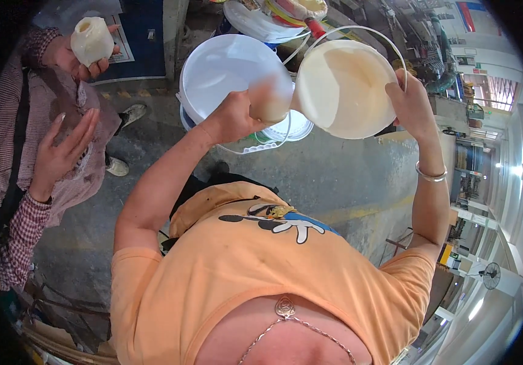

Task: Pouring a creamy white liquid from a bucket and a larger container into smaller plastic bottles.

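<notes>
My right hand (411,106) is closed on the rim of a cream-coloured bucket (328,73). The bucket tilts so that its mouth faces me, with cream-coloured residue on its inner wall and a wire handle (374,31) arched over its far side. In my left hand (237,117) is a beige, rounded object (269,111), partly smeared, so its kind does not show. It is close to the bucket's left rim. Behind my left hand stands a larger white bucket (216,73), open at the top.
At the left, a co-worker's hand (66,58) holds a cream-coloured hollow piece (93,41); the other hand (60,152) is spread. A smaller white container (298,126) stands below the buckets. More pails (255,24) crowd the back. The concrete floor (334,176) has yellow lines.
</notes>
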Available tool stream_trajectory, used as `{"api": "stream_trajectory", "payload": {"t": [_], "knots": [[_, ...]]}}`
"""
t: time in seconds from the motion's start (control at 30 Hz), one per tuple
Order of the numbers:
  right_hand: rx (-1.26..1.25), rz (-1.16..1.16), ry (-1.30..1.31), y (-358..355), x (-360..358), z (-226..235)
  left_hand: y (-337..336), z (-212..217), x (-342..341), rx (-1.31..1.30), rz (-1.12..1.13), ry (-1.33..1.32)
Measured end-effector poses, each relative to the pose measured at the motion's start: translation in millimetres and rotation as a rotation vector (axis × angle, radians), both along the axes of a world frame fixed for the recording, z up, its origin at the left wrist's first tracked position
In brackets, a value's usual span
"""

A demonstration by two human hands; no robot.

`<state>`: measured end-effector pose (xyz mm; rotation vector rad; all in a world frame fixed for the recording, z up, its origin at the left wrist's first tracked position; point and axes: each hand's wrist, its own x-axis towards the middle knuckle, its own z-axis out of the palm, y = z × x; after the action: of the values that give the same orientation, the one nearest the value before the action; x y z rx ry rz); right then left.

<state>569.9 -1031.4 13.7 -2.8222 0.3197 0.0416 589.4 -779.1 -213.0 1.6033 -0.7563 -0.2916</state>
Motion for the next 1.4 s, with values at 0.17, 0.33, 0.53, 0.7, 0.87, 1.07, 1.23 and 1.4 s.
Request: {"api": "stream_trajectory", "payload": {"t": [0.17,0.33,0.53,0.7,0.87,1.07,1.23,1.4], "knots": [[-0.032,-0.009,0.042,1,-2,0,-2,2,-3,-0.014,0.004,0.031],[-0.027,-0.011,0.052,-5,-4,0,-3,5,-4,-0.015,0.010,0.018],[-0.019,-0.002,0.045,-3,-3,1,-5,2,-5,-0.030,0.004,-0.003],[-0.029,-0.017,0.049,-3,-6,0,-7,4,-7,-0.010,-0.007,0.025],[-0.017,0.000,0.026,-9,-7,-5,-8,6,-9,0.014,-0.010,0.029],[0.112,-0.035,0.043,-12,-13,-15,-8,6,-12,0.022,0.018,0.075],[0.222,-0.072,0.066,-16,-17,-26,-9,2,-13,-0.020,0.085,-0.002],[0.346,-0.083,0.094,-18,-20,-31,-7,7,-14,0.016,0.099,-0.009]]}}
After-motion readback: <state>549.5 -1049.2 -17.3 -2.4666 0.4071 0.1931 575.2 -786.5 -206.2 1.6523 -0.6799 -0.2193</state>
